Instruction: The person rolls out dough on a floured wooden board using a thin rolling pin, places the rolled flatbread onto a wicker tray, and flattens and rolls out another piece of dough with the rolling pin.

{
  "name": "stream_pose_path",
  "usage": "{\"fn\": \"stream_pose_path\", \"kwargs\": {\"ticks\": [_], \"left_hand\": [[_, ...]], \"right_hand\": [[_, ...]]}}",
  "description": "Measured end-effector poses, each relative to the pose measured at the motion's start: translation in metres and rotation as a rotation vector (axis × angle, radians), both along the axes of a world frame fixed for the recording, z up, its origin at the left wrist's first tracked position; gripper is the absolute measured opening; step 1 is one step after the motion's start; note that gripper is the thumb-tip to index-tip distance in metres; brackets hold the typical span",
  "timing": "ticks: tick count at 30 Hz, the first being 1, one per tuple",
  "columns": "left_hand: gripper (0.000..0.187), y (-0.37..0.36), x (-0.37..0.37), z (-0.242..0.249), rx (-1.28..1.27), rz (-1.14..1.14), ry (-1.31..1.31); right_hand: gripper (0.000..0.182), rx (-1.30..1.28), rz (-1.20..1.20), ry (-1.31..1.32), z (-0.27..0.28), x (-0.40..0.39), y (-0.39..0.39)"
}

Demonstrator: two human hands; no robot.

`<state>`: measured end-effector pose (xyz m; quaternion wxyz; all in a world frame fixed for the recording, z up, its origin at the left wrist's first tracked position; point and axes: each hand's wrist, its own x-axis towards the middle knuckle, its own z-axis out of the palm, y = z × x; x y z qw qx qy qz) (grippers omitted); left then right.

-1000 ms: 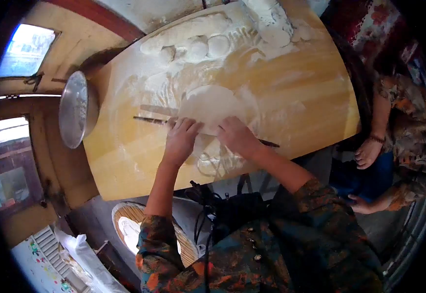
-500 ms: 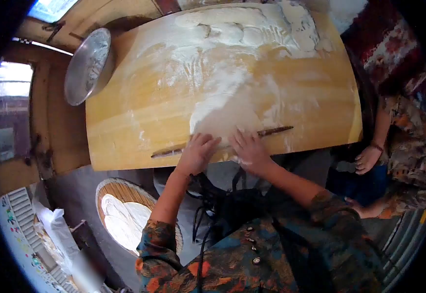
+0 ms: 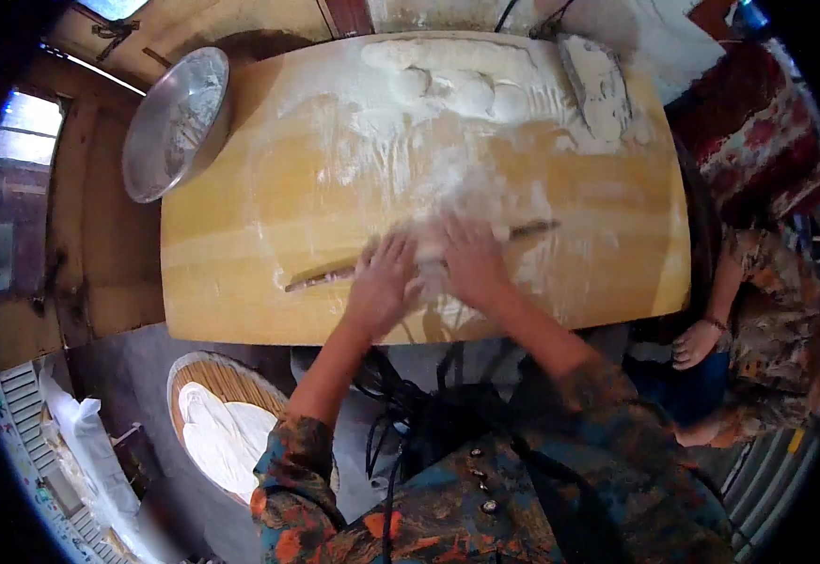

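Observation:
Both palms lie on a thin dark rolling pin (image 3: 534, 227) that slants across the wooden board (image 3: 241, 216). My left hand (image 3: 386, 287) rests on its left part with fingers stretched out. Beside it, my right hand (image 3: 469, 258) presses flat, fingers extended and slightly blurred. Pale dough (image 3: 429, 244) shows between the hands and seems wrapped round the pin; its edges are mostly hidden. Loose flour (image 3: 476, 193) lies just beyond the fingertips.
Floured dough pieces (image 3: 474, 94) line the board's far edge, beside a flour-covered slab (image 3: 600, 94). A metal bowl (image 3: 175, 127) tilts at the far left. Below, a round woven tray (image 3: 180, 376) holds flat dough sheets (image 3: 227, 437). Another person's hand (image 3: 695, 345) is at the right.
Both hands have pushed forward, away from the board's near edge, along with the pin. The dough sheet spread beyond the hands is now mostly gathered round the pin.

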<state>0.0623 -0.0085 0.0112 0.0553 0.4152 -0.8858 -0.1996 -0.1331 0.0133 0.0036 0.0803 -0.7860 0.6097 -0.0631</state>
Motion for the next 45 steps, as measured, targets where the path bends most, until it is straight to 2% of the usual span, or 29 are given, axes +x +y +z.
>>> {"fn": "stream_pose_path", "kwargs": {"ticks": [2, 5, 7, 8, 9, 11, 13, 14, 16, 17, 19, 20, 21, 22, 23, 24, 26, 29, 32, 33, 36, 39, 41, 42, 43, 45], "left_hand": [[0.07, 0.009, 0.005, -0.001, 0.018, -0.075, -0.027], [0.076, 0.004, 0.003, 0.003, 0.017, -0.114, -0.112], [0.078, -0.06, -0.008, -0.022, -0.145, 0.026, -0.101], [0.079, -0.075, -0.009, -0.029, -0.213, 0.096, -0.098], [0.079, -0.073, -0.004, -0.025, -0.197, 0.129, -0.061], [0.08, -0.095, -0.003, -0.008, -0.215, 0.181, 0.03], [0.078, -0.061, 0.022, 0.001, -0.088, 0.183, -0.1], [0.077, -0.056, 0.031, 0.002, -0.032, 0.192, -0.159], [0.074, -0.076, 0.032, -0.002, -0.099, 0.223, -0.247], [0.073, -0.084, 0.033, -0.005, -0.121, 0.233, -0.295], [0.069, -0.159, 0.046, -0.038, -0.332, 0.393, -0.257], [0.068, -0.19, 0.037, -0.025, -0.349, 0.465, -0.138], [0.067, -0.214, 0.03, -0.014, -0.368, 0.541, -0.013], [0.065, -0.224, 0.029, -0.015, -0.289, 0.473, -0.04], [0.064, -0.22, 0.034, -0.02, -0.181, 0.398, -0.083], [0.063, -0.215, 0.039, -0.023, -0.082, 0.332, -0.122], [0.059, -0.211, 0.033, -0.022, -0.204, 0.328, -0.132], [0.054, -0.195, 0.033, -0.029, -0.291, 0.312, -0.115], [0.05, -0.165, 0.04, -0.02, -0.233, 0.265, -0.1], [0.049, -0.151, 0.044, -0.015, -0.198, 0.241, -0.097], [0.048, -0.1, 0.057, -0.02, -0.377, 0.171, -0.041], [0.049, -0.049, 0.064, -0.021, -0.357, 0.144, -0.018], [0.049, -0.033, 0.065, -0.023, -0.336, 0.201, 0.004], [0.05, -0.027, 0.065, -0.02, -0.319, 0.231, 0.014], [0.047, -0.026, 0.065, -0.018, -0.446, 0.324, -0.033], [0.047, -0.038, 0.053, -0.017, -0.337, 0.567, 0.157]], "right_hand": [[0.066, 0.061, 0.062, -0.001, -0.001, -0.007, 0.039], [0.068, -0.102, 0.185, 0.162, -0.017, -0.022, 0.031], [0.07, -0.07, 0.014, 0.171, -0.022, -0.017, -0.031], [0.07, 0.11, -0.029, 0.208, -0.017, -0.017, -0.055], [0.07, 0.276, -0.069, 0.243, -0.005, -0.02, -0.084], [0.067, 0.269, -0.087, 0.221, 0.006, -0.035, -0.112], [0.061, 0.042, -0.014, 0.093, -0.011, -0.067, -0.05], [0.061, 0.068, 0.022, 0.112, -0.011, -0.076, -0.038], [0.06, 0.123, 0.098, 0.153, 0.002, -0.084, -0.029], [0.061, 0.029, 0.068, 0.187, -0.006, -0.082, -0.05], [0.062, -0.127, 0.02, 0.306, -0.011, -0.077, -0.115], [0.063, -0.224, 0.001, 0.398, -0.009, -0.08, -0.15], [0.061, -0.243, -0.059, 0.301, -0.002, -0.088, -0.173], [0.06, -0.241, -0.123, 0.203, 0.002, -0.098, -0.183], [0.059, -0.206, -0.19, 0.098, 0.001, -0.102, -0.176], [0.056, -0.215, -0.134, 0.066, -0.004, -0.108, -0.17], [0.051, -0.291, -0.038, 0.016, -0.012, -0.127, -0.174], [0.044, -0.287, -0.115, -0.062, -0.01, -0.129, -0.16], [0.042, -0.118, -0.089, 0.063, -0.033, -0.136, -0.136], [0.039, -0.127, -0.081, 0.026, -0.029, -0.132, -0.122], [0.029, -0.141, -0.051, -0.058, -0.02, -0.117, -0.064], [0.021, -0.117, 0.035, -0.11, -0.03, -0.109, -0.015], [0.019, -0.06, 0.186, -0.151, -0.034, -0.105, 0.008], [0.019, -0.094, 0.169, -0.164, -0.028, -0.102, 0.014], [0.019, -0.131, 0.155, -0.175, -0.024, -0.098, 0.018], [0.019, -0.12, 0.057, -0.193, -0.019, -0.082, 0.016]]}}
